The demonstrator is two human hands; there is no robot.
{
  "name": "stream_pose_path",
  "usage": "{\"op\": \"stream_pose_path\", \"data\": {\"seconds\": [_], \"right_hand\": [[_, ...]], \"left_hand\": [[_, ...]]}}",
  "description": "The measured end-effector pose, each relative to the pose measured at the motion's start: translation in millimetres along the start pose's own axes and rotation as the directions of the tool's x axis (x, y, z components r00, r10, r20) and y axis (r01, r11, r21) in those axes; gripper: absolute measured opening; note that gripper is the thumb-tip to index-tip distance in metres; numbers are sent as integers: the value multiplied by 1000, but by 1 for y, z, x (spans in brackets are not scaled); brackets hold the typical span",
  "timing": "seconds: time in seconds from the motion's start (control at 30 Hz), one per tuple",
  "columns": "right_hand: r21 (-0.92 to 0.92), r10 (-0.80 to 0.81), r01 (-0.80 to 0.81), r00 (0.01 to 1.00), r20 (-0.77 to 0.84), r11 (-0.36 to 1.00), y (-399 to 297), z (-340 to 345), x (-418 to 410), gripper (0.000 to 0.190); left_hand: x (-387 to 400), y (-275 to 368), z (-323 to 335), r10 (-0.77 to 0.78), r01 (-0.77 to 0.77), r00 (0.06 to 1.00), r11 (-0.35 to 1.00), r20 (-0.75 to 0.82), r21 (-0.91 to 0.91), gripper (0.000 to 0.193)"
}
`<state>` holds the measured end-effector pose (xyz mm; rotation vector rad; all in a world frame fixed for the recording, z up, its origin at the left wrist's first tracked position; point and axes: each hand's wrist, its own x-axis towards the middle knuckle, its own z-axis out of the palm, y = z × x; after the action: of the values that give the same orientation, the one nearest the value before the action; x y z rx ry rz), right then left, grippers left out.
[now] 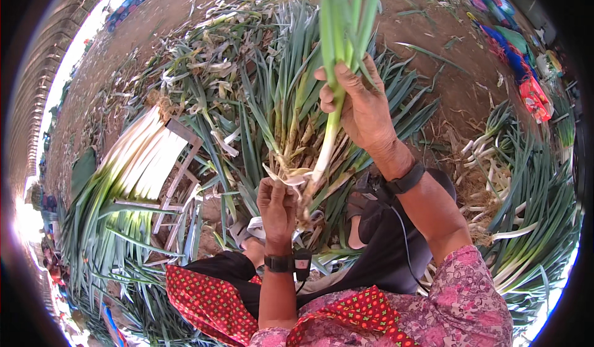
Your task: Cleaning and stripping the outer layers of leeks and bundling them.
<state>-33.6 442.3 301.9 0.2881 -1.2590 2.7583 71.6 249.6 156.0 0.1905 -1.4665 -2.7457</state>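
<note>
Raised in my right hand is a green onion, gripped where its white stalk turns into green leaves. Its leaves run up past the top of the view, and its root end points down towards me. My left hand pinches a strip of pale outer skin close to the stalk's lower end. The strip looks partly peeled away from the stalk. Behind both hands lies a heap of untrimmed green onions with brownish dry sheaths.
Cleaned green onions lie in a row on a low wooden stand at left. More rooted onions are piled at right. Stripped leaves litter the dirt floor. A red packet sits at far right.
</note>
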Motion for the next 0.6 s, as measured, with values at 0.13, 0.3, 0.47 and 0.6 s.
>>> {"op": "stream_pose_path", "data": {"seconds": [0.13,0.3,0.47,0.6], "right_hand": [[124,-81,85,996,-39,989,0,4,3,23],[64,-49,54,996,-72,997,-2,0,1,30],[-19,-42,42,999,26,999,-18,0,5,30],[2,-44,43,998,44,999,-29,-16,5,28]], "left_hand": [[13,8,-15,-56,-3,958,979,-282,-206,12],[3,43,40,215,-345,921,836,324,427,61],[13,18,45,123,-603,792,307,597,737,26],[8,-3,25,129,-447,881,539,455,714,9]]}}
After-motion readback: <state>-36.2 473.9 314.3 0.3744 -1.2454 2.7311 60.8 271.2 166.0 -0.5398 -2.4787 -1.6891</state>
